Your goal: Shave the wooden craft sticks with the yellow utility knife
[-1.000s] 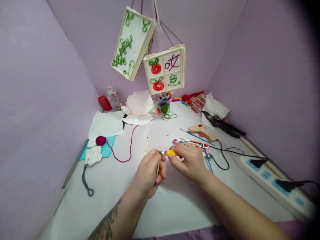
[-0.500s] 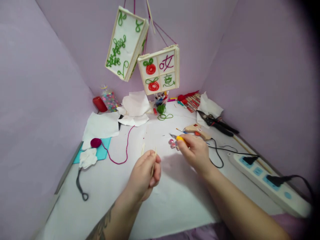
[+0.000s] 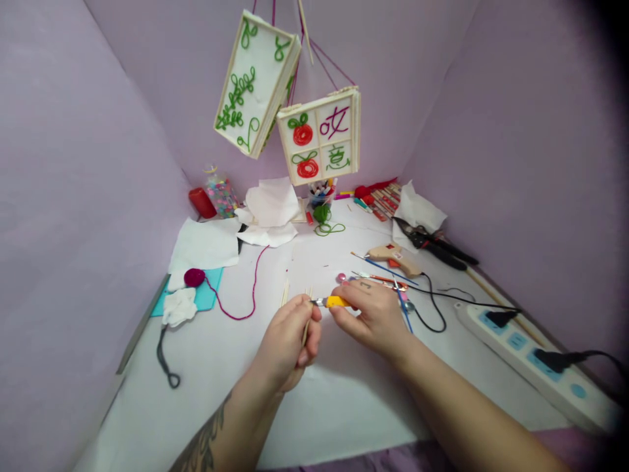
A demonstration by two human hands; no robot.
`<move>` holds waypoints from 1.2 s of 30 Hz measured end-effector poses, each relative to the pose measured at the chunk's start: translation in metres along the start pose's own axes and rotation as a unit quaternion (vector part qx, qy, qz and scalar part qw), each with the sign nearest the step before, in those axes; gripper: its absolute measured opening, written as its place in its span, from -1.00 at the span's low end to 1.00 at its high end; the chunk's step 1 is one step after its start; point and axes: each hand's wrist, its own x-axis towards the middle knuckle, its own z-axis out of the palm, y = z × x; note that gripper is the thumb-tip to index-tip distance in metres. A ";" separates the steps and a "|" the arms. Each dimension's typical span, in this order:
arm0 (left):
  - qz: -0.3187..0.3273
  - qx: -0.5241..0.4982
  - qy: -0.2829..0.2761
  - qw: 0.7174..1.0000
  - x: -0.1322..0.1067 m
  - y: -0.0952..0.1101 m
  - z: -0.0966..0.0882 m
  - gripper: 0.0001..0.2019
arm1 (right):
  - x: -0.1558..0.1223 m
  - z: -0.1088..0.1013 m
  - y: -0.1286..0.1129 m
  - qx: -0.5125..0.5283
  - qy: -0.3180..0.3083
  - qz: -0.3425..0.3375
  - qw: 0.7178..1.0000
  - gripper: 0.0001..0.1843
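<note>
Thin pale wooden sticks (image 3: pixel 305 333) are closed in the fist of my left hand (image 3: pixel 289 337), their tips poking out above the fingers. My right hand (image 3: pixel 371 311) grips a yellow utility knife (image 3: pixel 337 301), its blade pointing left and meeting the sticks by my left thumb; whether it cuts into them I cannot tell. More loose sticks (image 3: pixel 284 293) lie on the table just beyond my left hand. Behind my right hand are a pink bead (image 3: pixel 341 278) and several slim brushes (image 3: pixel 376 278), partly hidden.
Two decorated box lanterns (image 3: pixel 322 137) hang above the table's back. A glue gun (image 3: pixel 393 257), pruning shears (image 3: pixel 435 242) and a power strip (image 3: pixel 535 360) lie at right. Purple yarn (image 3: pixel 194 278) sits on a blue sheet (image 3: pixel 209 295) at left, near white paper (image 3: pixel 205 242).
My right hand has moved left and down with the knife, bringing its blade to the sticks. The brushes behind it now show. My left hand keeps its hold; the view shifted slightly.
</note>
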 end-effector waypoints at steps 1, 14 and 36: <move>0.000 0.006 -0.011 1.000 -0.002 0.000 0.001 -0.80 | 0.001 0.000 0.005 -0.015 -0.001 0.023 1.000 -0.67; 0.136 0.104 0.030 0.985 0.004 -0.010 -0.005 -0.73 | -0.001 -0.002 -0.007 0.019 0.020 -0.012 1.000 -0.71; 0.142 0.096 0.044 0.984 0.003 -0.012 -0.006 -0.76 | 0.000 -0.005 0.003 0.047 0.023 0.078 0.996 -0.69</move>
